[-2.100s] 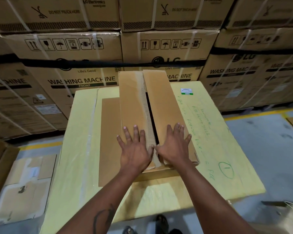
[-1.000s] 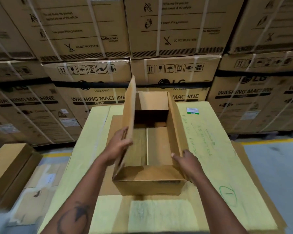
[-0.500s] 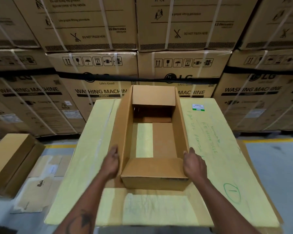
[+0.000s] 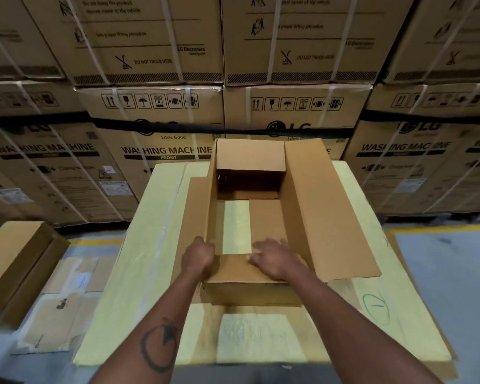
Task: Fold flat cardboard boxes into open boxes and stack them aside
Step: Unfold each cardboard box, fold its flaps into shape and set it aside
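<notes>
While our left hand (image 4: 198, 255) grips the near left corner of the box (image 4: 250, 225), fingers curled round the wall's edge, our right hand (image 4: 273, 259) lies with fingers spread and fairly straight on the near flap (image 4: 233, 268), pressing it. Motion blur softens the right fingertips, so we cannot tell just how they bend. Half a second ago that right hand was outside the box, against its right wall near the corner; it has come across onto the near flap, toward the middle. The left hand has shifted little and sits at the same corner.

Out from the hands, the box has changed too. Its right flap (image 4: 324, 212), which stood upright half a second ago, now leans outward and down, lying open to the right of the box. The left wall stands upright as before, and the far flap (image 4: 250, 155) tilts inward over the far end, as it did. The bottom is open in part: a yellow strip shows through beside a brown inner flap.

Under the box lies a flat cardboard sheet (image 4: 190, 214), jutting out to its left, and under that the yellow board (image 4: 153, 245) that bears everything. Behind the box rise stacked washing machine cartons (image 4: 161, 112). To the left of the box, on the floor, sit a brown carton (image 4: 14, 264) and some flattened cardboard (image 4: 58, 309).
</notes>
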Demonstrator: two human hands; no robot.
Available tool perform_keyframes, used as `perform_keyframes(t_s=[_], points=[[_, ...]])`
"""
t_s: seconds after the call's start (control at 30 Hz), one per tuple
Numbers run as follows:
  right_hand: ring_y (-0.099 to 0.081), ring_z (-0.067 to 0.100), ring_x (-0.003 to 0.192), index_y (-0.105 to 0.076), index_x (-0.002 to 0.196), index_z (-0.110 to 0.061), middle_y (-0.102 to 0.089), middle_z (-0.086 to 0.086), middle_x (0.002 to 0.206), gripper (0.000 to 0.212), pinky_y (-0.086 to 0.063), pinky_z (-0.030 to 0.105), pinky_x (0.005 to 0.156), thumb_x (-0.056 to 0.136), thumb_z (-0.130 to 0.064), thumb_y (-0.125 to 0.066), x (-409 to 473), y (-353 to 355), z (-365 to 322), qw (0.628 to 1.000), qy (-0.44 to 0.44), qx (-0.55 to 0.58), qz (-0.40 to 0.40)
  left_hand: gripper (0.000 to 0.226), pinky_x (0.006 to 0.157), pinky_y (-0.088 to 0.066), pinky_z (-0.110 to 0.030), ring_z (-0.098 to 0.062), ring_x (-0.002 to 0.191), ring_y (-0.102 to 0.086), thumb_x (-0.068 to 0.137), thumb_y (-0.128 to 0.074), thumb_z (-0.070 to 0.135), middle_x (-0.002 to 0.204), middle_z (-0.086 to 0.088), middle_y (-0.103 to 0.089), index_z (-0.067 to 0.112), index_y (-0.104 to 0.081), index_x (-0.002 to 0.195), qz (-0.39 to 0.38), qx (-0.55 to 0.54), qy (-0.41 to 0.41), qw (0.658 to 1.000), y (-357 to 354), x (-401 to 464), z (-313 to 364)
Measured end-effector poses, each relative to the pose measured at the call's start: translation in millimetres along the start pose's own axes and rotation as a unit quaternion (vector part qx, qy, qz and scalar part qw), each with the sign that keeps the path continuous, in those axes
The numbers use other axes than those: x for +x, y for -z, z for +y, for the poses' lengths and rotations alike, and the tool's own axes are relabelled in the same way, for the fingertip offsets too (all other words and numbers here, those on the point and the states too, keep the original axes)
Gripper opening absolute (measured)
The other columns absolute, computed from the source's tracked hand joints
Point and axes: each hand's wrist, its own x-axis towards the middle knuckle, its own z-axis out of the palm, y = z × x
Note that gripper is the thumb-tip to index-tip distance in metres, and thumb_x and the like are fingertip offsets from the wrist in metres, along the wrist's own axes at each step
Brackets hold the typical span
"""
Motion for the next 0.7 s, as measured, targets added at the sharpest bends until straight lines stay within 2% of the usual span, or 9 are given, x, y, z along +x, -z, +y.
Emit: perform_keyframes(t_s=[0.07,0.13,0.2,0.27,0.37,0.5,0.6,0.67,0.7], points=[[-0.036,0.031,0.148,-0.039,0.157,-0.02,-0.039,0.008,0.163,0.091,-0.019,0.059,0.122,0.09,-0.082,-0.038,7.1,-2.3,-4.8,0.985,-0.066,0.073,-0.14,0.072,0.112,-0.038,-0.048,-0.039,0.144,-0.041,0.105,-0.041,0.061,0.161,-0.015,-0.041,0.011,-0.038,0.156,-0.069,-0.138,0.036,0.987,5.7,1.2,-2.9],[-0.051,0.031,0.134,-0.049,0.149,-0.016,-0.05,0.01,0.154,0.097,-0.038,0.055,0.113,0.082,-0.086,-0.049,10.4,0.4,-1.0,0.973,-0.094,0.146,-0.153,0.089,0.119,-0.029,-0.053,-0.037,0.151,-0.032,0.095,-0.042,0.077,0.167,-0.01,-0.031,0.02,-0.031,0.161,-0.145,-0.257,0.079,0.952,9.2,0.7,-7.9],[-0.061,0.026,0.115,-0.061,0.134,-0.018,-0.063,0.007,0.137,0.077,-0.05,0.046,0.1,0.082,-0.076,-0.063,3.7,21.6,-2.6,0.983,-0.072,0.152,-0.068,0.091,0.116,-0.039,-0.056,-0.039,0.137,-0.052,0.086,-0.048,0.085,0.152,-0.013,-0.054,0.024,-0.046,0.154,-0.195,-0.288,0.101,0.932,13.6,5.6,-16.7],[-0.063,0.018,0.099,-0.067,0.114,-0.026,-0.069,0.0,0.116,0.043,-0.054,0.037,0.084,0.085,-0.057,-0.074,-11.3,56.3,-5.0,0.987,-0.046,0.142,0.061,0.08,0.101,-0.053,-0.058,-0.04,0.114,-0.068,0.084,-0.051,0.086,0.121,-0.014,-0.074,0.024,-0.066,0.133,-0.239,-0.283,0.099,0.924,16.5,15.3,-24.4],[-0.061,0.009,0.079,-0.064,0.087,-0.028,-0.066,-0.012,0.086,0.02,-0.05,0.031,0.063,0.085,-0.041,-0.079,-71.3,103.8,-18.4,0.985,-0.014,0.089,0.146,0.083,0.082,-0.056,-0.052,-0.041,0.11,-0.068,0.078,-0.046,0.093,0.117,-0.011,-0.074,0.028,-0.073,0.123,-0.269,-0.288,0.109,0.913,15.4,31.8,-32.2],[-0.054,0.004,0.074,-0.052,0.074,-0.027,-0.057,-0.014,0.081,0.025,-0.033,0.019,0.056,0.083,-0.022,-0.075,-149.1,90.2,-26.0,0.989,0.024,0.03,0.145,0.072,0.073,-0.046,-0.041,-0.029,0.09,-0.061,0.09,-0.033,0.086,0.106,-0.005,-0.066,0.026,-0.065,0.113,-0.188,-0.226,0.083,0.952,2.1,46.1,-40.4],[-0.047,0.006,0.095,-0.041,0.078,-0.029,-0.048,-0.02,0.103,0.028,-0.031,0.018,0.067,0.08,-0.02,-0.068,-172.3,37.8,-17.9,0.995,0.058,0.022,0.078,0.062,0.106,-0.043,-0.048,-0.035,0.133,-0.052,0.106,-0.037,0.058,0.15,-0.013,-0.053,0.015,-0.047,0.149,0.007,-0.078,-0.105,0.991,2.5,46.2,-44.2],[-0.032,0.01,0.129,-0.038,0.093,-0.035,-0.034,-0.019,0.138,0.039,-0.03,0.024,0.088,0.073,-0.027,-0.071,-171.6,-1.0,-8.2,0.996,0.076,0.007,0.035,0.052,0.117,-0.035,-0.046,-0.031,0.147,-0.039,0.108,-0.048,0.028,0.163,-0.008,-0.039,0.018,-0.037,0.158,0.097,0.058,-0.268,0.957,17.6,54.0,-42.1],[-0.015,0.014,0.144,-0.038,0.102,-0.036,-0.019,-0.014,0.153,0.046,-0.027,0.032,0.098,0.071,-0.031,-0.072,-167.1,-20.2,-2.2,0.997,0.073,0.007,0.012,0.06,0.121,-0.031,-0.047,-0.03,0.153,-0.03,0.104,-0.053,0.015,0.168,-0.004,-0.03,0.022,-0.034,0.161,0.102,0.148,-0.339,0.924,28.5,60.5,-37.5]])
